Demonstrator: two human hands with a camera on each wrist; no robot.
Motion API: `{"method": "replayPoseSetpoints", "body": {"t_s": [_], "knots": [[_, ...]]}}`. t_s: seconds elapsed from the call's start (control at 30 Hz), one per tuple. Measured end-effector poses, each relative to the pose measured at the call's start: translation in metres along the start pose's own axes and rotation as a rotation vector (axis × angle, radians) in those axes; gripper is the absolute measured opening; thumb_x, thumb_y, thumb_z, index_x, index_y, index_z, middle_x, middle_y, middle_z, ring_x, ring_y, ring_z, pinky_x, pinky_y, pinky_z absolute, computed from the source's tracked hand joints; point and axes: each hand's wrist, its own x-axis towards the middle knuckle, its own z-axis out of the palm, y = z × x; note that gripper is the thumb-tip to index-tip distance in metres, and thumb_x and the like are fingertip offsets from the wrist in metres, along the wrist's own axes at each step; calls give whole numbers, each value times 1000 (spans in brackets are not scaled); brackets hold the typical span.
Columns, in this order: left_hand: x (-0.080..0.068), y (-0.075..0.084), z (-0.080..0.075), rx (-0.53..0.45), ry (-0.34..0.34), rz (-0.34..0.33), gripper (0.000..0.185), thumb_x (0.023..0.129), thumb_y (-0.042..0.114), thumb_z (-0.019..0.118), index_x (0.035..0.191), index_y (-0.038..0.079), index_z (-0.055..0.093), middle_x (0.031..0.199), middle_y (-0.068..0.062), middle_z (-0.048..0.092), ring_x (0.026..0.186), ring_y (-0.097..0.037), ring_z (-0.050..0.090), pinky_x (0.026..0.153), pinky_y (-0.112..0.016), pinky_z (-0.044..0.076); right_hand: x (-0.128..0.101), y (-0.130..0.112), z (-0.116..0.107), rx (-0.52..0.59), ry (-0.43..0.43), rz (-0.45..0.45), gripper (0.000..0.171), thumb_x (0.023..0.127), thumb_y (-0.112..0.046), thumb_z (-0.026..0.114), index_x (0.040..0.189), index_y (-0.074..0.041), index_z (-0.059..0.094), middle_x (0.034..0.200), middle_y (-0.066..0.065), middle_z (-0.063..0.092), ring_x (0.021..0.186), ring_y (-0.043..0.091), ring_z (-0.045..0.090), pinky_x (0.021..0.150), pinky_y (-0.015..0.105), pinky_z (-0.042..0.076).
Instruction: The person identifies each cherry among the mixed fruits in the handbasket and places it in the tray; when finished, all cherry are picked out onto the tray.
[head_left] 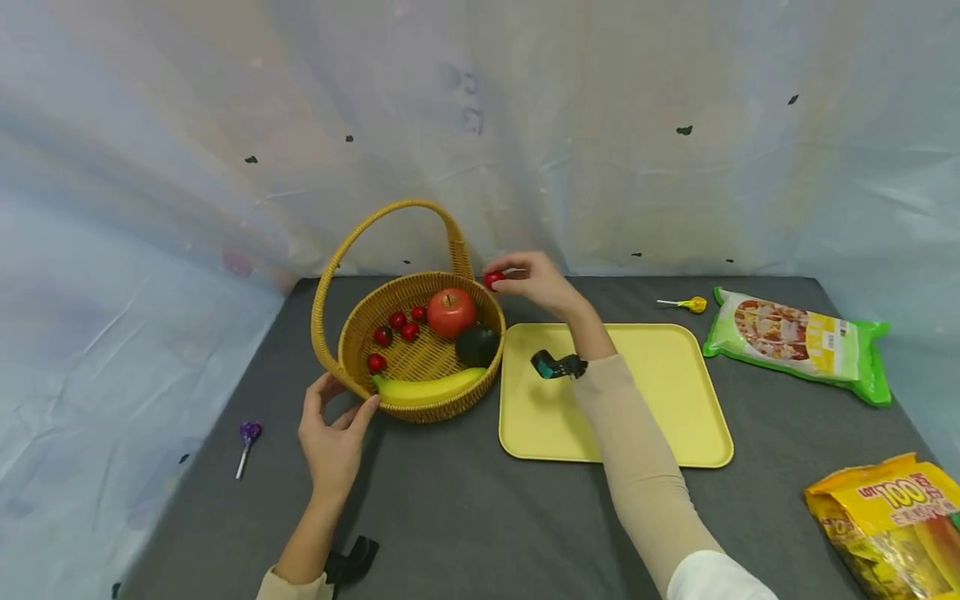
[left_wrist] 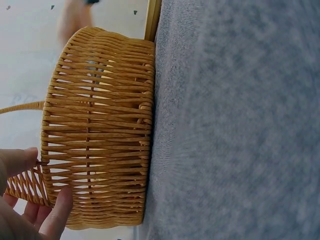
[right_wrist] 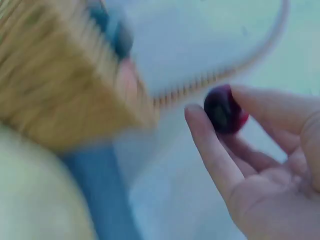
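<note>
A wicker basket with a tall handle stands on the grey table. In it lie a red apple, a dark round fruit, a banana and several small red fruits. My left hand rests against the basket's near rim with fingers spread; the left wrist view shows its fingers on the woven wall. My right hand pinches one small red fruit just beside the basket's right rim; the right wrist view shows that fruit between the fingertips.
A yellow tray lies right of the basket. A green snack bag and a yellow lollipop sit at the far right, an orange bag at the near right. A purple lollipop lies left.
</note>
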Motion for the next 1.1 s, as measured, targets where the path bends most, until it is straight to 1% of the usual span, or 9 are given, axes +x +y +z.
{"method": "replayPoseSetpoints", "body": {"t_s": [0.07,0.13,0.2,0.3,0.43,0.57,0.73,0.87,1.1], "knots": [[-1,0,-1,1,0,7,56,80,-17,73,131,-15,50,119,-28,54,111,-16,56,78,-20,59,-20,14,-16,-4,86,55,32,95,1,65,126,7,62,124,23,59,106,32,66,95,48,55],[-2,-1,-2,3,0,12,56,81,-17,73,131,-16,50,120,-30,53,111,-15,56,78,-19,59,-36,28,-25,-60,109,108,34,94,0,67,127,7,61,122,23,61,104,32,66,94,50,55],[-2,-2,-3,-2,-1,14,56,80,-18,73,131,-17,49,119,-31,53,111,-15,56,78,-19,59,-49,39,-28,-138,76,140,35,93,-2,69,126,7,62,118,24,64,101,35,67,89,51,57],[-2,-3,-4,-4,0,12,55,80,-18,73,130,-17,49,118,-30,53,110,-14,56,77,-19,59,-58,50,-27,-240,-6,134,35,90,-3,73,122,9,65,113,23,67,97,36,66,80,42,58],[-1,-3,-4,-13,-3,9,55,80,-18,72,130,-17,49,118,-31,53,110,-16,57,77,-20,59,-59,57,-20,-270,-86,119,32,87,-2,75,117,9,68,109,20,69,93,32,66,74,32,59],[0,-4,-3,-18,-4,4,55,81,-18,72,131,-15,50,117,-25,55,110,-17,57,77,-20,60,-58,55,-10,-312,-140,98,29,86,1,76,112,10,68,105,22,69,88,31,67,72,31,58],[-1,-4,-3,-18,-5,-1,55,81,-17,73,130,-14,51,117,-15,56,110,-17,57,78,-21,60,-57,58,-4,-352,-138,97,27,84,0,78,108,10,69,102,23,68,84,33,64,72,30,53],[-1,-2,-2,-16,-2,-5,55,81,-18,73,130,-15,50,117,-21,55,109,-18,57,78,-20,59,-56,64,-5,-364,-134,102,25,84,0,79,106,6,70,99,18,69,78,26,63,66,26,51],[0,-13,-2,-37,-4,-12,56,81,-18,73,132,-15,49,119,-27,54,110,-21,56,77,-19,59,-57,50,-11,-406,-147,118,39,87,-7,78,121,6,64,98,16,64,81,24,59,70,31,52]]}}
